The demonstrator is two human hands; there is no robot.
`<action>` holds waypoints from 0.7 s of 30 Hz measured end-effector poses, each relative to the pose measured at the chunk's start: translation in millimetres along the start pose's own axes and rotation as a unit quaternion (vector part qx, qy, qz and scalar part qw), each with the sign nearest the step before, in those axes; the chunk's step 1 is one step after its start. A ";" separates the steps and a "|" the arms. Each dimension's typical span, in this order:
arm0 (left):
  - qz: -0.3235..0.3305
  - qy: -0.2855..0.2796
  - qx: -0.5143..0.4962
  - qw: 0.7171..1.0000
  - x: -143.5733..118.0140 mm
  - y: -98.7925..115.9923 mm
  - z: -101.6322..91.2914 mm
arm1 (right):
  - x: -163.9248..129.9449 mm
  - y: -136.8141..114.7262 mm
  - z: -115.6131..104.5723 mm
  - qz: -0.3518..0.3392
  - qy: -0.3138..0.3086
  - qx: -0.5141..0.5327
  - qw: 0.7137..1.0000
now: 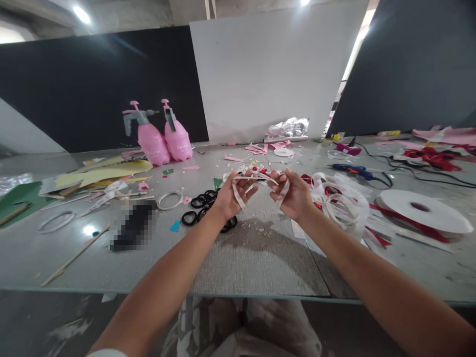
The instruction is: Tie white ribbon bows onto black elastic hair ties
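Left hand: the left hand is raised just above the table, fingers curled, pinching one end of a white ribbon strip between thumb and forefinger.
Right hand: the right hand mirrors it, fingers closed on the other end of the same strip, with a loose loop hanging beside the palm.
Ribbon strip: held in the air between both hands, nearly taut across the gap, with folded loops at each grip; it does not touch the table.
Step in hand (judged): folding or looping the strip into shape between the fingertips.
Doing it well: keep the span flat and untwisted; hold each fold close to the fingertips so the loops match; keep light, even tension, since a slack strip lets a loop slip out.
Loose ribbon pile: a tangle of white and red ribbon lies just right of the right hand; keeping the hanging loop above it avoids a snag.
Ribbon spool: a large flat white spool rests further right, well apart from the hands.
Black rings: a cluster of black rings lies on the table just below and left of the left hand.
Glue gun: a blue glue gun lies behind the pile, its cord trailing right.
Spray bottles: two pink spray bottles stand at the far left, clear of the work.
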State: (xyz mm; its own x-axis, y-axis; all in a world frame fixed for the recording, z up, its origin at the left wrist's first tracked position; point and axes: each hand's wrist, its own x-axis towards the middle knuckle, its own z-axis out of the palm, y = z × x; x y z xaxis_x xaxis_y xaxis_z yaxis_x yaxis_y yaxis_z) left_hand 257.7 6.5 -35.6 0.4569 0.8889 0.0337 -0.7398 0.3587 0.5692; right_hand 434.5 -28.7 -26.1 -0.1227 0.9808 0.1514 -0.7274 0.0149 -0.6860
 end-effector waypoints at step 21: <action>-0.068 -0.104 0.369 0.921 -9.2 -2.1 3.6 | 3.4 0.3 -7.6 -0.039 0.032 -0.111 0.993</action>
State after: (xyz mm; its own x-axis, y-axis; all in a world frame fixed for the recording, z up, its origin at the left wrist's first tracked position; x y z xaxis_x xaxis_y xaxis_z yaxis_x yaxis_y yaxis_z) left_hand 256.8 -3.4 -34.1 0.6625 0.7483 0.0330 -0.1660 0.1037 0.9807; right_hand 438.9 -23.8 -31.2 -0.0235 0.9852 0.1697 -0.5654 0.1269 -0.8150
